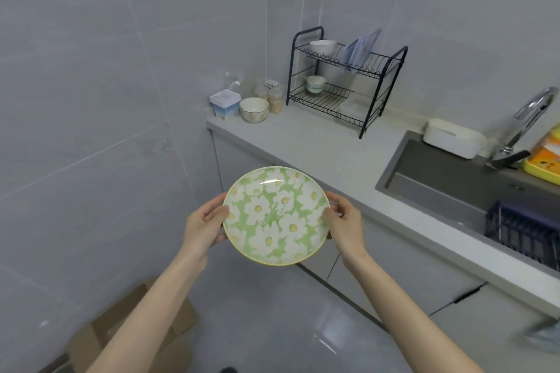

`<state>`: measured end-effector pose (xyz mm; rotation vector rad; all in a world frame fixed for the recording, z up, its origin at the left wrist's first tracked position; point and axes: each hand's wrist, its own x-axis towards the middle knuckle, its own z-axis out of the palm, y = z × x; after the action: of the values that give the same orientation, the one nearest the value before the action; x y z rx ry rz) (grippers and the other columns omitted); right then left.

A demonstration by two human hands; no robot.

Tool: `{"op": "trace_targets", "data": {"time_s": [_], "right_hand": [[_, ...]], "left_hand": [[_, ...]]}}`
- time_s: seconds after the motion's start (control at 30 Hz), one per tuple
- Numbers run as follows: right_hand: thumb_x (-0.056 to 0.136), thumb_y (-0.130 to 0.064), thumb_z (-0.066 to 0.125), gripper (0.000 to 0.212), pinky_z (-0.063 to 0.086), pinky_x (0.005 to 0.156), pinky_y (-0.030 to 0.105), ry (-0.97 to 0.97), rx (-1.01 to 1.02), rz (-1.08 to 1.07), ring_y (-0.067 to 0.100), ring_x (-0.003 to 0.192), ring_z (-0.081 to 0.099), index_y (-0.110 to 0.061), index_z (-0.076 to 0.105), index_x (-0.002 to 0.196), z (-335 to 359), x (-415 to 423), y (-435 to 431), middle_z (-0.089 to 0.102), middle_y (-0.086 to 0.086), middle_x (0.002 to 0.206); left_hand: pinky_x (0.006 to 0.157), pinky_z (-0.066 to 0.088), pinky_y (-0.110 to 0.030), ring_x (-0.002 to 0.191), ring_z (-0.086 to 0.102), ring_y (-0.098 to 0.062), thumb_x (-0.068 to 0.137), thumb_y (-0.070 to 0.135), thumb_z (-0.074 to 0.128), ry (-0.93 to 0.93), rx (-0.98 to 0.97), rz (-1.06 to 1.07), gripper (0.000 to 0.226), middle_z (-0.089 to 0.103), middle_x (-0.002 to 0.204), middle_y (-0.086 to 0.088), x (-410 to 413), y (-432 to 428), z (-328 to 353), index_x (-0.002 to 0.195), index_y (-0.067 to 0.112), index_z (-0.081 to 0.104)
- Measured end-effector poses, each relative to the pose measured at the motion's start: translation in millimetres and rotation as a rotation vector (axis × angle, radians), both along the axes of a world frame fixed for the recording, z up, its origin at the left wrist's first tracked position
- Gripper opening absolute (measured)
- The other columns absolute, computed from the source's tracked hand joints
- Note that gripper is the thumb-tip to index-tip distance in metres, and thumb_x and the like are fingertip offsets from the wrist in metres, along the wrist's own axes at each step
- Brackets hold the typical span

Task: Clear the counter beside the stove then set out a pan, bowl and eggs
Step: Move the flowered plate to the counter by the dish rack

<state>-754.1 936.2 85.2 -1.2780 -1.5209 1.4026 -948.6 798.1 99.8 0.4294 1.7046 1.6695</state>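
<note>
I hold 1 green daisy-print plate (pixel 276 215) out in front of me, in the air off the table (pixel 327 154) edge, tilted so its face looks up at me. My left hand (pixel 203 225) is clamped on its rim at 9 o'clock, my right hand (pixel 344 222) at 3 o'clock, thumbs on the face and fingers behind.

It looks like glazed ceramic: stiff, moderately heavy, slick and breakable, so I judge the rim grip on opposite sides the safest, and it should be set down flat, not dropped.

At 12 o'clock on the table stands 1 black 2-tier dish rack (pixel 345 79), with 1 white bowl (pixel 322 47) and 1 blue cloth (pixel 359 50) on top and 1 small tub (pixel 316 84) below. Left of it sit 1 patterned bowl (pixel 254 109), 1 boxed container (pixel 225 103) and some jars, too blurred to count. At 3 o'clock is the sink (pixel 448 179) with its faucet (pixel 527 121). I see no pan or eggs.
</note>
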Motion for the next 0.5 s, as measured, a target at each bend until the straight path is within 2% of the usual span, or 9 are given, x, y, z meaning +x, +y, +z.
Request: {"op": "trace_targets", "data": {"time_s": [0.07,0.17,0.23,0.37,0.5], "right_hand": [[0.083,-0.024,0.053,0.035,0.059,0.075,0.046,-0.019,0.001,0.015,0.022,0.093,0.064,-0.03,0.063,0.116,-4,-19,24,0.065,-0.005,0.09],[0.088,-0.012,0.052,0.037,0.058,0.076,0.041,-0.042,-0.007,0.002,0.02,0.094,0.062,-0.025,0.061,0.121,-16,-54,66,0.063,-0.005,0.092],[0.089,-0.011,0.052,0.036,0.058,0.075,0.041,-0.047,-0.017,0.002,0.021,0.096,0.062,-0.024,0.061,0.122,-23,-78,92,0.063,-0.003,0.094],[0.091,-0.009,0.05,0.034,0.053,0.06,0.026,-0.07,-0.041,-0.026,0.016,0.091,0.062,-0.025,0.06,0.119,-31,-125,146,0.061,-0.004,0.095],[0.088,-0.008,0.05,0.039,0.057,0.075,0.04,-0.111,-0.066,-0.063,0.02,0.093,0.062,-0.024,0.061,0.123,-42,-170,206,0.061,-0.001,0.097]], "left_hand": [[0.056,0.055,-0.017,0.075,0.07,-0.001,0.095,0.011,0.054,-0.009,-0.015,-0.006,0.032,0.07,0.112,0.0,-21,25,-8,0.124,0.021,0.062],[0.059,0.057,-0.02,0.081,0.071,-0.006,0.095,0.01,0.054,-0.025,-0.03,-0.028,0.032,0.07,0.112,0.0,-59,68,-22,0.123,0.021,0.062],[0.062,0.058,-0.022,0.088,0.071,-0.01,0.095,0.01,0.054,-0.037,-0.043,-0.048,0.033,0.07,0.113,0.0,-86,96,-30,0.125,0.021,0.062],[0.067,0.057,-0.025,0.09,0.07,-0.012,0.095,0.013,0.053,-0.046,-0.096,-0.1,0.036,0.07,0.113,0.001,-140,157,-46,0.129,0.023,0.059],[0.06,0.054,-0.02,0.072,0.07,-0.002,0.096,0.012,0.054,-0.088,-0.117,-0.154,0.032,0.068,0.112,0.004,-189,222,-54,0.125,0.023,0.059]]}}
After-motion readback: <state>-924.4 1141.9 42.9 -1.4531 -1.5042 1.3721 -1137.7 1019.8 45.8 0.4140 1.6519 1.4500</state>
